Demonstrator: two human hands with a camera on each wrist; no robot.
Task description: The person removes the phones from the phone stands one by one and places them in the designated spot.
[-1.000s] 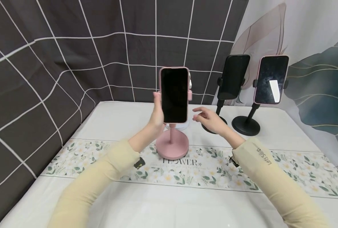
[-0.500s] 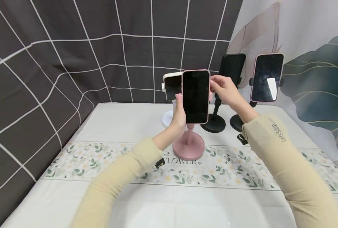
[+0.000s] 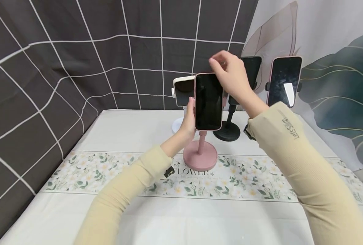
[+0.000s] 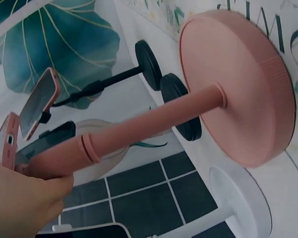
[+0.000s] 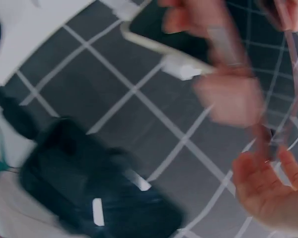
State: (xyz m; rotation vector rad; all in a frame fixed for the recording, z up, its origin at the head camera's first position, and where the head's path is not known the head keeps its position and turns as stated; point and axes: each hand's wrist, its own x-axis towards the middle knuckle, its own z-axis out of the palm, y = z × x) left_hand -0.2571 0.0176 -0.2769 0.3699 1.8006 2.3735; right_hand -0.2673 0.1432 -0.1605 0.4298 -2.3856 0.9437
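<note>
A pink-cased phone [image 3: 209,102] with a dark screen stands upright in the holder of a pink phone stand [image 3: 200,156]. My left hand [image 3: 185,124] holds it at the left edge, thumb along the side and the other fingers behind. In the left wrist view, this hand [image 4: 27,198] curls near the top of the pink pole [image 4: 154,124]. My right hand [image 3: 230,73] is at the phone's top right corner, with fingers bent loosely. The blurred right wrist view has this hand [image 5: 273,193] beside the phone's end, near the pink clamp [image 5: 228,99]; contact is unclear.
Behind stands a white stand [image 3: 177,125] with a white-cased phone [image 3: 184,90]. To the right are a black stand [image 3: 227,132] with a dark phone [image 3: 251,69] and another holding a pink-cased phone [image 3: 284,80]. A floral runner [image 3: 108,173] crosses the white table.
The pink stand and its phone have shifted right with my left hand, uncovering the white stand. My right hand has risen from beside the phone to its top right corner.
</note>
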